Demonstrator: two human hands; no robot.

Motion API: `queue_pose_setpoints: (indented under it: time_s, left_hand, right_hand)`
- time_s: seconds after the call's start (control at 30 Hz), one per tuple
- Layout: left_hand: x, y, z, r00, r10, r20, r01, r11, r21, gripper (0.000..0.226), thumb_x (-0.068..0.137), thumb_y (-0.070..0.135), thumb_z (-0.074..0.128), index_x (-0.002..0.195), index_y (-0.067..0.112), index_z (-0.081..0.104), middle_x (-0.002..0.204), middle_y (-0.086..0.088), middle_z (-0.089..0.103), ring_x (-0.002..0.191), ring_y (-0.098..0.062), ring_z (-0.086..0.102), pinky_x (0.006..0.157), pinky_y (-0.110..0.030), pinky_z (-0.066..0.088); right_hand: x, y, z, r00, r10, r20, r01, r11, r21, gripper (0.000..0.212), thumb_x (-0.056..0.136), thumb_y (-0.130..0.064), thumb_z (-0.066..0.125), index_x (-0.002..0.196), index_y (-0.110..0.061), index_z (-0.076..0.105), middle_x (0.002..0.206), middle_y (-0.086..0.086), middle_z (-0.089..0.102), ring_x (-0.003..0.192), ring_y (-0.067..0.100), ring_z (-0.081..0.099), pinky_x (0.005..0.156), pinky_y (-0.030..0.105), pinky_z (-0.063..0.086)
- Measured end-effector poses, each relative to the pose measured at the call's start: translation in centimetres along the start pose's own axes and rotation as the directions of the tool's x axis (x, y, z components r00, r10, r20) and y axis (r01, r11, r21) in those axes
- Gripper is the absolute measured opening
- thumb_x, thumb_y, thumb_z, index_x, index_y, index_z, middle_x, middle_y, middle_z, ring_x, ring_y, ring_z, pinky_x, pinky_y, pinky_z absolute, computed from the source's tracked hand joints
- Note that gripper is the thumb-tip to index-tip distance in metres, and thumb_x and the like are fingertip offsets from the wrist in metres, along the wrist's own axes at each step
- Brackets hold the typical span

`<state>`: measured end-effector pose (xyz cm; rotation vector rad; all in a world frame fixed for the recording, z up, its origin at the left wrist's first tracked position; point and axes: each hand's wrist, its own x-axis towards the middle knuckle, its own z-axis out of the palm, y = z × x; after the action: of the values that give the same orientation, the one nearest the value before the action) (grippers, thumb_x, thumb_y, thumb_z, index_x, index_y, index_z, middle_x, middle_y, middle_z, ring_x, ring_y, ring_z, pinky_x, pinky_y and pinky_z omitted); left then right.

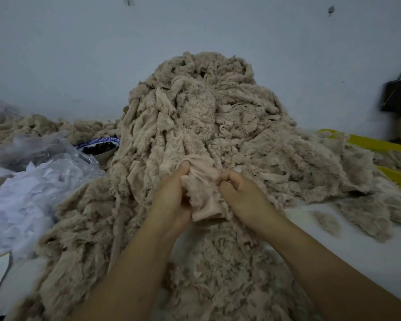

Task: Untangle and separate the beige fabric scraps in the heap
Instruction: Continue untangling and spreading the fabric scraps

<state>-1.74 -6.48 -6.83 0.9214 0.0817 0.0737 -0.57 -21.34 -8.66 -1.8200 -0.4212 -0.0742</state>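
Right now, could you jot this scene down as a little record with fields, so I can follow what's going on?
Main pile: beige fabric heap, tall, against the wall
Left hand: gripping a beige scrap
Right hand: gripping the same scrap, from the opposite side
Left of heap: clear plastic bags; bowl holding something dark
Right of heap: yellow bins
Loose tuft: lying apart on the table

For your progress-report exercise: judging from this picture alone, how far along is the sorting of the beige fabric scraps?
Early stage. Possibly done: a low spread of beige scraps lies apart at the far left, though whether it was sorted is unclear. In hand: the left hand and right hand both grip one scrap at the front of the heap. Left: the tall tangled heap remains piled high.
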Motion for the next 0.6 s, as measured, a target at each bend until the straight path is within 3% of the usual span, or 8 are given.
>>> queue_pose_setpoints:
  time_s: [0.1,0.2,0.27,0.33,0.4,0.47,0.53,0.6]
  left_hand:
    - [0.6,-0.1,-0.4,0.995,0.01,-0.099,-0.018,0.997,-0.078,0.029,0.101,0.018,0.054,0.072,0.013,0.055,0.054,0.001,0.042,0.044,-0.007,0.033,0.05,-0.02,0.036]
    - [1.1,0.6,-1.0,0.993,0.007,-0.116,-0.029,0.981,-0.192,0.032,0.096,0.016,0.055,0.065,0.017,0.051,0.049,0.006,0.038,0.046,-0.004,0.028,0.053,-0.017,0.029]
    - [1.8,1.8,-2.3,0.991,0.013,-0.132,-0.062,0.925,-0.374,0.033,0.097,0.014,0.05,0.064,0.019,0.048,0.046,0.009,0.034,0.038,-0.005,0.025,0.038,-0.017,0.026]
    - [2.2,2.5,-3.2,0.985,0.02,-0.174,-0.093,0.901,-0.423,0.027,0.103,0.017,0.045,0.078,0.018,0.055,0.048,0.01,0.036,0.032,-0.006,0.025,0.028,-0.018,0.021]
    - [2.2,2.1,-2.9,0.984,0.027,-0.174,-0.085,0.937,-0.338,0.024,0.105,0.019,0.045,0.084,0.018,0.056,0.049,0.009,0.037,0.031,-0.005,0.024,0.027,-0.016,0.017]
    - [1.9,1.2,-2.1,0.991,0.026,-0.13,-0.056,0.97,-0.235,0.027,0.102,0.019,0.052,0.075,0.018,0.053,0.048,0.008,0.035,0.031,-0.003,0.024,0.028,-0.013,0.015]
    - [1.4,0.5,-1.2,1.0,0.008,-0.029,-0.011,0.995,-0.1,0.029,0.092,0.023,0.062,0.065,0.016,0.054,0.044,0.006,0.036,0.03,-0.002,0.025,0.029,-0.014,0.021]
    - [0.8,-0.2,-0.8,0.998,-0.039,0.049,0.036,0.998,0.057,0.025,0.079,0.027,0.07,0.062,0.011,0.061,0.047,0.002,0.045,0.032,-0.005,0.03,0.034,-0.017,0.028]
  right_hand:
    - [0.3,0.3,0.1,0.999,-0.011,-0.031,0.01,1.0,-0.025,0.033,0.096,-0.024,0.05,0.073,-0.046,0.061,0.047,-0.019,0.049,0.041,0.0,0.038,0.042,0.014,0.03]
    - [0.1,0.0,0.5,0.999,-0.033,0.035,0.035,0.997,-0.065,0.025,0.092,-0.029,0.051,0.076,-0.046,0.06,0.049,-0.015,0.048,0.042,0.001,0.036,0.042,0.017,0.029]
    - [-0.1,0.2,0.2,0.997,-0.033,0.068,0.037,0.997,-0.06,0.018,0.085,-0.034,0.051,0.075,-0.044,0.061,0.053,-0.012,0.05,0.043,0.002,0.036,0.041,0.017,0.029]
    - [-0.3,0.6,-0.5,0.997,-0.039,0.066,0.043,0.997,-0.059,0.018,0.086,-0.032,0.05,0.077,-0.04,0.064,0.053,-0.012,0.048,0.042,0.002,0.036,0.041,0.016,0.029]
    - [-0.2,0.9,-1.0,0.999,-0.021,0.048,0.026,0.993,-0.115,0.022,0.093,-0.033,0.048,0.082,-0.039,0.066,0.052,-0.015,0.05,0.046,0.001,0.042,0.045,0.016,0.033]
    - [-0.2,1.0,-1.0,0.999,0.013,0.029,-0.009,0.992,-0.127,0.029,0.094,-0.053,0.042,0.088,-0.038,0.066,0.072,-0.018,0.063,0.065,-0.004,0.057,0.061,0.013,0.042]
    - [-0.4,1.1,-0.6,0.999,0.008,0.038,-0.006,0.998,-0.064,0.051,0.083,-0.078,0.036,0.097,-0.036,0.063,0.097,-0.015,0.065,0.087,-0.005,0.061,0.08,0.018,0.047]
    - [-0.5,1.1,-0.2,0.999,-0.016,0.05,0.018,0.999,-0.039,0.055,0.075,-0.086,0.038,0.098,-0.042,0.061,0.101,-0.012,0.067,0.093,-0.002,0.063,0.085,0.025,0.051]
